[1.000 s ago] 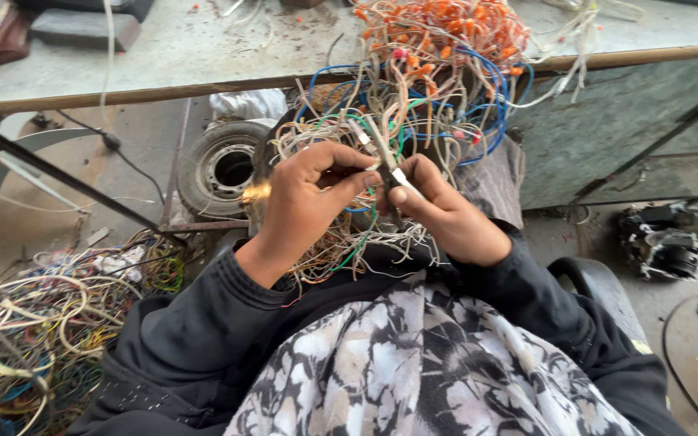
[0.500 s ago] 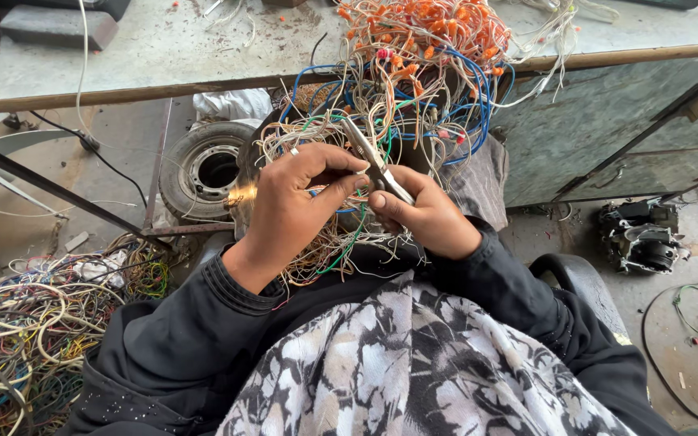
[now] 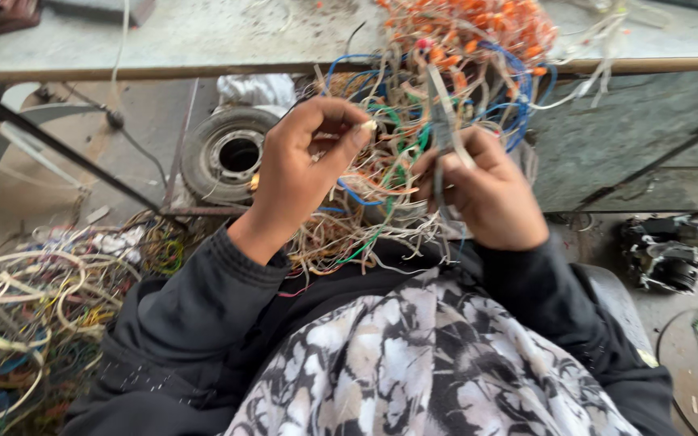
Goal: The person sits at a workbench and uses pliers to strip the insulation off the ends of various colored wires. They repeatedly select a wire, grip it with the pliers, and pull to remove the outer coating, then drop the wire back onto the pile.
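Head view looks down on a grey table (image 3: 163, 36), its edge draped with a tangled bundle of coloured wires (image 3: 414, 137) that hangs into the lap. Left hand (image 3: 304, 165) pinches thin strands from the bundle. Right hand (image 3: 486, 194) closes around a small metal cutter (image 3: 443, 121) held upright beside the wires.

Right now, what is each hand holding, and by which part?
The right hand grips a grey metal tool by its handles. The left hand pinches thin wires from the tangled bundle between thumb and fingertips.
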